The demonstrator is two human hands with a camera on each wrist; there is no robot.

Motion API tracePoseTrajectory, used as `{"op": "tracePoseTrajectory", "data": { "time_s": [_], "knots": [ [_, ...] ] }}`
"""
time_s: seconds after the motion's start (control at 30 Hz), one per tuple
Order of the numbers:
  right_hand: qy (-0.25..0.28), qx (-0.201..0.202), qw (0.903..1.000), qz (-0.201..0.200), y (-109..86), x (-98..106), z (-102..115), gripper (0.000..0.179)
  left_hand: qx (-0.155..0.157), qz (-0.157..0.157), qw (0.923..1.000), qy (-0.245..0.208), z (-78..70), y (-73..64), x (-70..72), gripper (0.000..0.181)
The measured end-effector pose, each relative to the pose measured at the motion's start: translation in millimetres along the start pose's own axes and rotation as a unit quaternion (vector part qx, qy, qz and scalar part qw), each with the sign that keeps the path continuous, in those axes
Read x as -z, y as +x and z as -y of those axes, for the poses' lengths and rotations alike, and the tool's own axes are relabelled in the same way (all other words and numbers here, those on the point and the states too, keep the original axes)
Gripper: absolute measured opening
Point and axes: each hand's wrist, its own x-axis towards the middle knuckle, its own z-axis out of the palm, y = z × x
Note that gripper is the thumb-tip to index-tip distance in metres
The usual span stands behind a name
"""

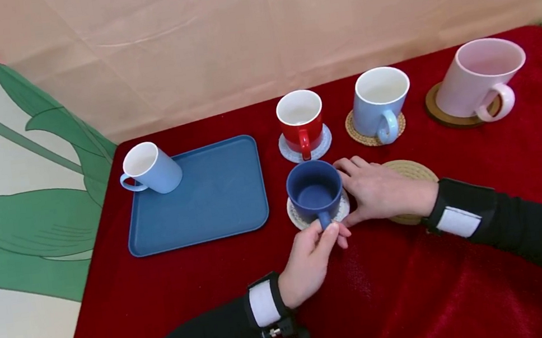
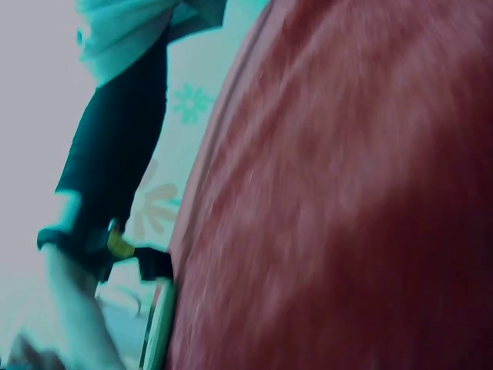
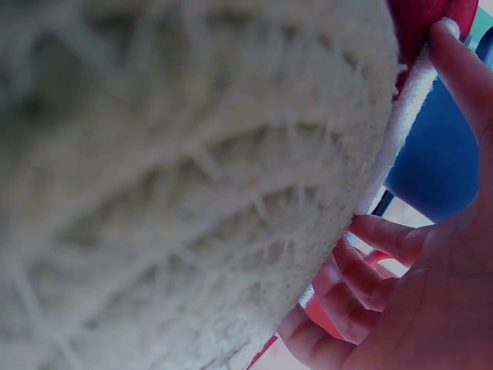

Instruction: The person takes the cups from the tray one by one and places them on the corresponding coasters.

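A dark blue mug (image 1: pixel 314 189) is over a round white patterned coaster (image 1: pixel 298 216), its handle toward the person. My left hand (image 1: pixel 308 263) pinches that handle between thumb and fingers. My right hand (image 1: pixel 380 189) holds the white coaster's right edge, with thumb and fingers spread along it beside the mug. In the right wrist view, the thumb and bent fingertips (image 3: pixel 385 235) are at the pale coaster edge (image 3: pixel 404 116), with the blue mug (image 3: pixel 439 158) behind. A round woven coaster (image 1: pixel 410 169) lies partly hidden under the right wrist.
A blue tray (image 1: pixel 204 200) lies at left with a light blue mug (image 1: pixel 154 169) tilted at its back corner. Behind the dark mug are a red mug (image 1: pixel 302 123), another light blue mug (image 1: pixel 379 102) and a large pink mug (image 1: pixel 473 79), each on a coaster. Red cloth (image 1: pixel 394 300) covers the table.
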Motion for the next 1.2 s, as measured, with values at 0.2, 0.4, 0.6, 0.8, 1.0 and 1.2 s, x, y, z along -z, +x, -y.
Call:
{"op": "tracePoseTrajectory", "data": {
  "time_s": [0.2,0.4,0.6,0.8,1.0,1.2],
  "knots": [
    [-0.008,-0.004,1.0,0.0,0.4,-1,2,0.092,0.013,0.07,0.9972,0.023,-4.5,-0.2,33.6,0.026],
    [-0.012,-0.005,0.9999,0.003,0.0,1,2,0.095,0.007,0.061,0.9927,0.104,-17.3,-8.9,83.1,0.024],
    [-0.011,0.001,0.9999,0.002,-0.8,2,1,0.096,-0.008,-0.017,0.9874,0.157,-24.8,-22.8,140.1,0.021],
    [-0.01,-0.005,0.9999,0.008,-0.8,1,1,0.096,-0.046,-0.183,0.9575,0.218,-25.8,-32.3,199.7,0.02],
    [-0.011,-0.004,0.9999,0.006,-1.3,1,1,0.096,-0.082,-0.374,0.8984,0.215,-23.9,-28.9,247.9,0.022],
    [-0.009,-0.002,1.0,0.004,-1.7,0,1,0.094,-0.117,-0.535,0.8298,0.107,-24.9,-9.5,287.1,0.017]
  ]
}}
